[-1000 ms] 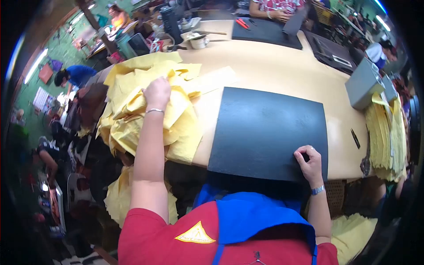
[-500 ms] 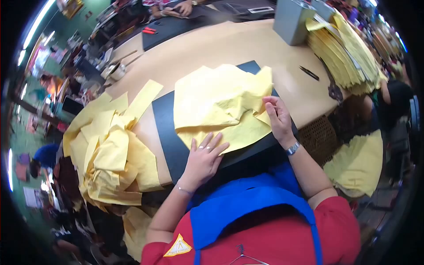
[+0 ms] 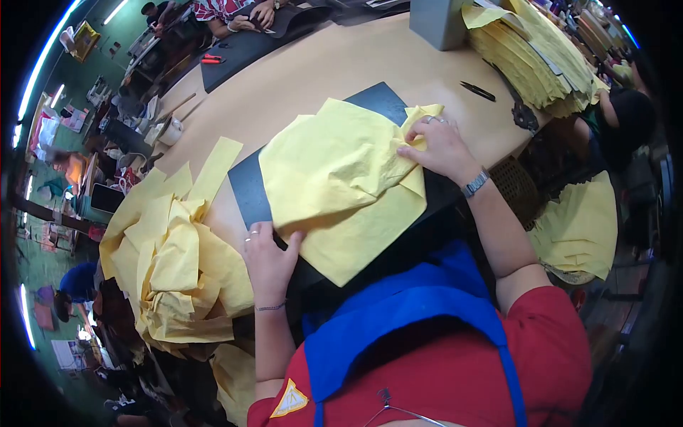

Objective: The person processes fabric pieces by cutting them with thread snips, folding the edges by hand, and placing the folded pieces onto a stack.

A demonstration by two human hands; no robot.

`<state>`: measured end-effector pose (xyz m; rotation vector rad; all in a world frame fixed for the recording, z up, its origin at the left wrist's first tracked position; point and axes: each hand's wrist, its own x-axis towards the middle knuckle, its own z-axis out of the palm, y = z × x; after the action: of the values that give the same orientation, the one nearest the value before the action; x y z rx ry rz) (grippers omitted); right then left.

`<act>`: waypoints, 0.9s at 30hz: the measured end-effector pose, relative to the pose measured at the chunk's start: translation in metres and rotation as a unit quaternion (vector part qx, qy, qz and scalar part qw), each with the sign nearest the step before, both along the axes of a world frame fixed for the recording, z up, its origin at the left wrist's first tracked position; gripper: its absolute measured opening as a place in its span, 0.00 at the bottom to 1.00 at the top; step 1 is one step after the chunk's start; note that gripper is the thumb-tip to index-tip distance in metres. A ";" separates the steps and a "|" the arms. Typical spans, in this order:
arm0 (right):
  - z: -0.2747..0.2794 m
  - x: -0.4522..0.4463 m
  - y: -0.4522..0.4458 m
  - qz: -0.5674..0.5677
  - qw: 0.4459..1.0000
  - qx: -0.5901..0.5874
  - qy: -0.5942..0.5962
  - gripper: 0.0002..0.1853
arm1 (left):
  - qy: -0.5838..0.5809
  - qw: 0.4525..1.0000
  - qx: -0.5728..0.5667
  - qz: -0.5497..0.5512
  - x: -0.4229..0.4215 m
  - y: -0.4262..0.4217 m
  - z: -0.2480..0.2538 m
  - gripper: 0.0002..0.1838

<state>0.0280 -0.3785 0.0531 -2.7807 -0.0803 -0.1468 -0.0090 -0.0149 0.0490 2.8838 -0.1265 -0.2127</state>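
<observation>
A creased piece of yellow cloth (image 3: 334, 156) lies over a dark board (image 3: 249, 188) on the table, with one corner pointing down toward my body. My right hand (image 3: 442, 148) grips the cloth's right edge, where it is bunched up between thumb and fingers. At the lower left, my left hand (image 3: 270, 260) rests by the board's edge. Its thumb is spread from the fingers, with the tip at the cloth's edge.
A heap of crumpled yellow cloth (image 3: 178, 256) spills over the table's left side. Black thread snips (image 3: 477, 91) lie to the right, near a stack of yellow cloth (image 3: 530, 57) and a grey metal box (image 3: 437, 25). Across the table, another person's hands (image 3: 252, 20) work with dark material.
My left hand has moved off the cloth's lower edge to the left. My right hand has risen and closed on the right edge. The cloth's lower part now extends into a corner toward me.
</observation>
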 end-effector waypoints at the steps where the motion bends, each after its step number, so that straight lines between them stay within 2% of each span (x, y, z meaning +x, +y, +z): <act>1: -0.002 0.001 0.001 0.013 0.995 0.097 -0.005 0.25 | 0.059 0.998 -0.010 -0.016 0.003 0.004 0.000 0.32; 2: -0.005 0.003 0.004 0.028 0.981 0.192 -0.010 0.22 | 0.021 0.977 -0.210 0.041 0.007 0.012 -0.012 0.32; 3: -0.007 0.005 0.007 0.043 0.957 0.287 -0.013 0.19 | -0.018 0.911 -0.400 0.098 0.013 0.015 -0.021 0.32; 4: -0.008 0.005 0.010 0.043 0.936 0.349 -0.014 0.18 | -0.059 0.805 -0.571 0.152 0.014 0.019 -0.028 0.32; 5: -0.010 0.004 0.015 0.041 0.911 0.410 -0.014 0.16 | 0.037 0.625 -0.759 0.181 0.010 0.029 -0.031 0.32; 6: -0.011 0.002 0.019 0.039 0.881 0.470 -0.016 0.14 | 0.120 0.500 -0.850 0.116 0.007 0.033 -0.013 0.34; 7: 0.004 -0.006 0.024 0.011 0.947 0.319 -0.044 0.21 | 0.143 0.514 -0.834 0.142 0.000 0.031 -0.007 0.32; 8: 0.002 -0.008 0.026 0.002 0.961 0.277 -0.010 0.23 | 0.167 0.527 -0.817 0.166 -0.010 0.030 -0.005 0.29; 10: -0.005 -0.013 0.028 -0.023 0.979 0.193 0.059 0.29 | 0.238 0.775 -0.577 0.098 -0.025 0.035 0.003 0.25; 11: -0.006 -0.017 0.030 -0.003 0.986 0.152 0.063 0.25 | 0.263 0.863 -0.427 0.060 -0.029 0.037 0.003 0.23; 14: -0.011 -0.020 0.034 0.019 0.985 0.154 0.081 0.21 | 0.220 0.793 -0.556 0.120 -0.026 0.045 -0.028 0.18; 15: -0.024 -0.018 0.034 0.016 0.981 0.182 0.060 0.20 | 0.186 0.686 -0.689 0.143 -0.026 0.048 -0.042 0.20; 16: -0.024 -0.018 0.038 0.014 0.977 0.203 0.068 0.20 | 0.211 0.573 -0.773 0.171 -0.026 0.033 -0.030 0.23; 18: -0.023 -0.020 0.046 0.009 0.967 0.243 0.079 0.20 | 0.255 0.530 -0.797 0.138 -0.028 0.014 -0.028 0.28; 19: -0.021 -0.022 0.051 0.007 0.969 0.237 0.076 0.21 | 0.254 0.560 -0.772 0.161 -0.031 0.002 -0.021 0.29; 21: -0.016 -0.027 0.059 0.019 0.974 0.214 0.067 0.22 | 0.201 0.739 -0.632 0.120 -0.030 -0.008 -0.018 0.32; 22: -0.015 -0.029 0.062 0.025 0.977 0.202 0.063 0.22 | 0.171 0.813 -0.548 0.096 -0.029 -0.010 -0.018 0.33; 23: -0.014 -0.032 0.063 0.045 0.974 0.212 0.065 0.19 | 0.089 0.884 -0.453 0.070 -0.026 -0.010 -0.024 0.32; 24: -0.018 -0.033 0.064 0.057 0.969 0.231 0.059 0.18 | 0.052 0.937 -0.335 0.081 -0.022 -0.011 -0.018 0.31; 26: -0.029 -0.034 0.065 0.084 0.958 0.269 0.045 0.15 | -0.026 0.991 -0.082 0.100 -0.013 -0.011 0.000 0.30; 27: -0.027 -0.035 0.066 0.090 0.955 0.277 0.062 0.15 | -0.073 0.986 -0.081 0.124 -0.012 -0.012 0.002 0.28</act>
<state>-0.0071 -0.3127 0.0260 -2.2026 -0.2233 0.0489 -0.0207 -0.0271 0.0508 2.7172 0.1809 0.0517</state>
